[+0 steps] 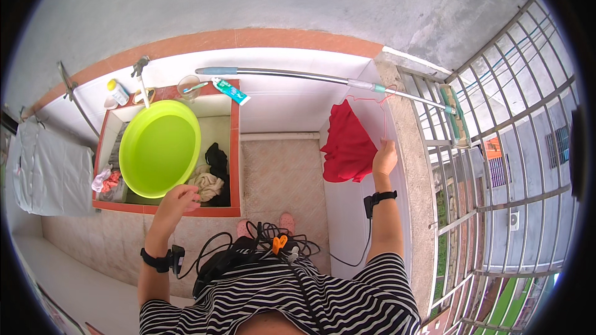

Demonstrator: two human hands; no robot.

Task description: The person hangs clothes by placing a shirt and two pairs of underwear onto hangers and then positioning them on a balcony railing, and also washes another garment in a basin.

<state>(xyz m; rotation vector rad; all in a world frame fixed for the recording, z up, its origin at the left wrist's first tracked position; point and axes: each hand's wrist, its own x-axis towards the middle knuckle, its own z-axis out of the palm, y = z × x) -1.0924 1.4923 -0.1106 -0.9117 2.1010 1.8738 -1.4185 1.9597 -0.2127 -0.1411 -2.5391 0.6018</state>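
Observation:
My right hand (385, 157) is shut on the lower end of a thin pink clothes hanger (385, 121), close to the edge of a red garment (350, 149). The garment hangs from the hanger in folds, and the hanger's upper part overlaps the mop pole (298, 74); whether it hooks over the pole I cannot tell. My left hand (181, 200) is empty, fingers loosely bent and apart, beside the near rim of a lime-green plastic basin (160, 149). The basin sits in a red-edged tiled sink (235, 163), next to cream cloth (206, 184) and black cloth (217, 160).
A tap (142, 79), a yellow-capped bottle (118, 92), a cup with a toothbrush (190, 88) and a toothpaste tube (231, 90) line the sink's back. A grey cover (51, 170) stands left. Metal window bars (500, 158) rise right. Black cables (265, 237) hang at my waist.

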